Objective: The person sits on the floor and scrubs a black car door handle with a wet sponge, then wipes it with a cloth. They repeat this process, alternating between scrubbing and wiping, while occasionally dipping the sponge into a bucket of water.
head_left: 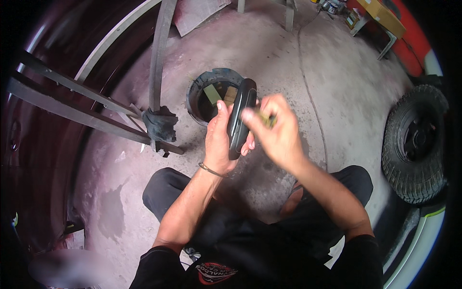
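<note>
My left hand (219, 139) is closed around a long, glossy black part (238, 126) with rounded ends, holding it tilted in front of me. I cannot make out exactly what kind of part it is. Against its right side works my right hand (279, 132), smeared a little by motion, with a small yellowish piece (267, 118) pinched in its fingers. Most of that piece is hidden by the fingers. Just beyond both hands a dark round bucket (195, 89) stands on the floor, partly covered by them. Inside it lie a pale green block (211, 94) and a tan block (231, 94).
To the left a metal stand (156, 62) has dark cloth (160, 126) wrapped at its joint, beside a dark car body (38, 168). A cable (310, 91) runs along the concrete floor. On the right is a spare tyre (416, 144); a cardboard box (382, 17) sits farther back.
</note>
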`<state>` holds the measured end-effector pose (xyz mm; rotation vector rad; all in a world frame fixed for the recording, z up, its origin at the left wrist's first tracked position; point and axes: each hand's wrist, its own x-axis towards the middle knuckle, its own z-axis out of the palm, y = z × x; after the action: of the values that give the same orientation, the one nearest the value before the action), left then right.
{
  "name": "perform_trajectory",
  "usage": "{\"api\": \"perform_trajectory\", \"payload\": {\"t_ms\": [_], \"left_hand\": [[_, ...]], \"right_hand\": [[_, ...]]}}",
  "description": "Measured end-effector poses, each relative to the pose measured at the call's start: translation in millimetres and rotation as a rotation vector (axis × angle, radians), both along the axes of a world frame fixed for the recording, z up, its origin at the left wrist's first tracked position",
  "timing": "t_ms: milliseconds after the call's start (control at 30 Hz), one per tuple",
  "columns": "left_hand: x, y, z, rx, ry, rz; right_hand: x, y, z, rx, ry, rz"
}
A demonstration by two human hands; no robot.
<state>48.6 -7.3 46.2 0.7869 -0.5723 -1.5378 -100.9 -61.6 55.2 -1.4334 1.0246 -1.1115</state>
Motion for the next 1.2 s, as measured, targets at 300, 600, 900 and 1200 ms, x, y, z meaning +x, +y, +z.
{"api": "perform_trajectory", "payload": {"t_ms": [300, 600, 900, 1200], "left_hand": [[4, -1, -3, 0.037, -0.038, 0.018], [7, -2, -3, 0.069, -0.082, 0.000], [34, -16, -5, -0.044, 0.246, 0.062], [86, -10, -3, 0.076, 0.319, 0.169]], "right_hand": [[-1, -6, -12, -0.442, 0.199, -0.038], [2, -13, -16, -0.203, 0.147, -0.103], [21, -122, -61, -0.256, 0.376, -0.021], [139, -121, -221, -0.079, 1.450, 0.597]]}}
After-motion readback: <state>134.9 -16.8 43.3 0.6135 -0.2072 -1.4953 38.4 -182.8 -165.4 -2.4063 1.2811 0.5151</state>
